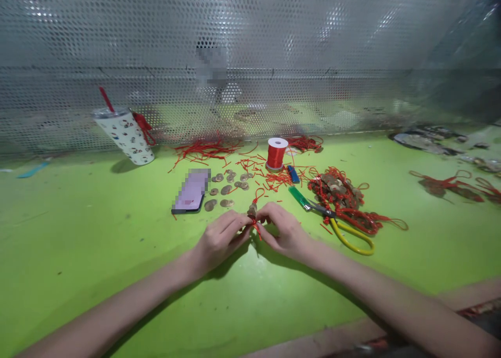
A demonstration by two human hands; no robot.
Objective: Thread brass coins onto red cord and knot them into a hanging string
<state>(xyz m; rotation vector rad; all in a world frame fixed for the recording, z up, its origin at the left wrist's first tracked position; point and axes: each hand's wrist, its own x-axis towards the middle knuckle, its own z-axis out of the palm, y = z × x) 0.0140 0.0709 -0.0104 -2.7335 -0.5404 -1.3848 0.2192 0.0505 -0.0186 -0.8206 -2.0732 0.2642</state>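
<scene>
Between my two hands is a coin pendant: a few brass-coloured coins strung on red cord, with a loop at its far end and short red tails near my fingers. My left hand is closed, its fingertips pinching the pendant's near end. From the other side, my right hand pinches the red cord at the same spot, thumb and forefinger almost meeting. Exactly how the cord runs between the fingertips is hidden. Loose coins lie just beyond my left hand.
A phone lies left of the coins; a tilted-looking tumbler stands farther left. Behind are a red cord spool and cord scraps. At right lie yellow-handled scissors, a green lighter, a blue lighter and piled coin pendants.
</scene>
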